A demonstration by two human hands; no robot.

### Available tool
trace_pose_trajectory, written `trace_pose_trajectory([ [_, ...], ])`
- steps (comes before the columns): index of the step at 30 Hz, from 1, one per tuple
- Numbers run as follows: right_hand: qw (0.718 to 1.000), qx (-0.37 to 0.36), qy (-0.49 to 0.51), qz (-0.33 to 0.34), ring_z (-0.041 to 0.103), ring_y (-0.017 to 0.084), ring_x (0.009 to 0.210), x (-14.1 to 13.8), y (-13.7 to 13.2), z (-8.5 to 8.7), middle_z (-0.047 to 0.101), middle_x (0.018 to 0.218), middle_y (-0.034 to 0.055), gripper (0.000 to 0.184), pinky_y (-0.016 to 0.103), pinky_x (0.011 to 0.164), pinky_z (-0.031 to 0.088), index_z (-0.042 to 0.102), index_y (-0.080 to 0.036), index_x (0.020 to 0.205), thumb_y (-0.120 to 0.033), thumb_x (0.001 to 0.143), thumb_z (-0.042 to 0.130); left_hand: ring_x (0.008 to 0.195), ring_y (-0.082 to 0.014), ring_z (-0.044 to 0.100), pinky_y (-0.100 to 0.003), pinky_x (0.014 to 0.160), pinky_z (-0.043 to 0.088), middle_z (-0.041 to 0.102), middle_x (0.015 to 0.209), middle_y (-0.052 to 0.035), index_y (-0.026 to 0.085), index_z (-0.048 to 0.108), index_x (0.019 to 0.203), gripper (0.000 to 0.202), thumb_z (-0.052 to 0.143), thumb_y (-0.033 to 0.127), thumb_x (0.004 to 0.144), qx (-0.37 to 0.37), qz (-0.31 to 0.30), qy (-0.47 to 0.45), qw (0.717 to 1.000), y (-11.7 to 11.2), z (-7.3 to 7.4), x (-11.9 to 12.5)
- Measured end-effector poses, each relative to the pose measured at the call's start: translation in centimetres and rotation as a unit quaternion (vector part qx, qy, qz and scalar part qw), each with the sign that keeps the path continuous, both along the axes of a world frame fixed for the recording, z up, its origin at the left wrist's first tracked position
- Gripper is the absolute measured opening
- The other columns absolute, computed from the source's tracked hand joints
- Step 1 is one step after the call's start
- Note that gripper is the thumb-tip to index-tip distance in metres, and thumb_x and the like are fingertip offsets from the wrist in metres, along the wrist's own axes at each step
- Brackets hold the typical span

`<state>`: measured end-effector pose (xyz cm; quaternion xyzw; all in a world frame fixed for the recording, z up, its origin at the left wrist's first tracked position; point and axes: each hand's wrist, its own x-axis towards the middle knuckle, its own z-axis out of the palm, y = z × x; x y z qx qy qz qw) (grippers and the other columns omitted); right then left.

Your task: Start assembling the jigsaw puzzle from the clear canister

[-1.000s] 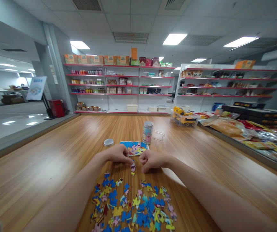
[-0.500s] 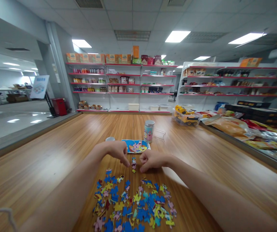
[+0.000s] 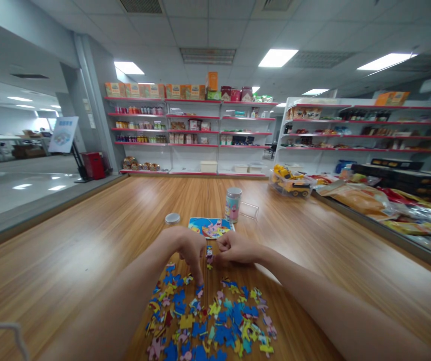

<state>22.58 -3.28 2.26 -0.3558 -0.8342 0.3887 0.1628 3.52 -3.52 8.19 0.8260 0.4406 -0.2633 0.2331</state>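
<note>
Progress: early, by my read. Only a small cluster (image 3: 209,254) of a few pieces looks joined, and nearly everything else is loose.
Done so far: tin (image 3: 232,204) stands with its lid (image 3: 172,218) off and lying apart on the worktop (image 3: 87,240). Loose pieces (image 3: 211,321) are tipped out in a spread heap. Picture card (image 3: 211,227) lies flat just in front of the tin.
Left to do: almost the whole heap looks unjoined. Mostly blue, yellow and pink pieces, many overlapping. Too small to tell which are face down.
Left hand (image 3: 187,245): fingers curled, index finger stretched down onto a blue piece (image 3: 199,287) at the far edge of the heap. Cannot tell if the thumb pinches it too.
Right hand (image 3: 236,249): fingers narrow, pinched on the small cluster from its right side, low over the worktop.
Cluster position: between the two hands, just beyond the heap and just short of the picture card.
Gap between hands: close, nearly touching above the cluster.
Surroundings: toy truck box (image 3: 288,183) and snack packets (image 3: 354,195) well apart to the right; shelves (image 3: 189,135) stocked with goods beyond the worktop.
</note>
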Motion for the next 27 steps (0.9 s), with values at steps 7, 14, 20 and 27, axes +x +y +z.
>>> trace_pose_trajectory([
  [7,1.0,-0.008,-0.006,-0.003,0.025,0.006,0.049,-0.1,0.0,0.1,0.026,0.05,-0.0092,0.038,0.022,0.046,0.018,0.033,-0.019,0.055,-0.027,0.07,0.068,0.049,-0.0145,0.046,-0.027,0.045,0.031,0.053,0.053,0.0021,0.018,0.059,0.054,0.047,0.085,0.055,0.045,0.055,0.019,-0.013,0.998,0.9,-1.0,-0.7],
  [14,0.996,0.075,0.026,-0.04,0.027,0.007,0.05,-0.2,0.2,-0.7,0.028,0.052,-0.0081,0.034,0.022,0.046,0.019,0.032,-0.019,0.056,-0.025,0.072,0.061,0.059,-0.013,0.051,-0.024,0.05,0.033,0.062,0.065,0.0028,0.018,0.069,0.07,0.031,0.082,0.043,0.059,0.112,0.019,-0.097,0.989,1.9,-0.7,-2.4],
  [20,0.979,0.171,0.04,-0.106,0.029,0.009,0.052,-0.3,0.3,-1.4,0.03,0.051,-0.0071,0.028,0.024,0.049,0.02,0.033,-0.019,0.055,-0.015,0.071,0.055,0.064,-0.0135,0.054,-0.021,0.051,0.035,0.063,0.071,0.0034,0.02,0.071,0.084,0.039,0.086,0.04,0.053,0.052,0.011,-0.098,0.994,1.4,-0.4,-2.0],
  [27,0.965,0.234,0.015,-0.115,0.032,0.008,0.052,-0.3,-0.1,-1.8,0.036,0.051,-0.0064,0.025,0.024,0.051,0.02,0.036,-0.017,0.056,-0.009,0.069,0.055,0.063,-0.0133,0.053,-0.022,0.05,0.034,0.063,0.07,0.0045,0.019,0.07,0.076,0.036,0.089,0.037,0.051,0.025,0.002,-0.101,0.995,1.3,-1.2,-1.3],
])
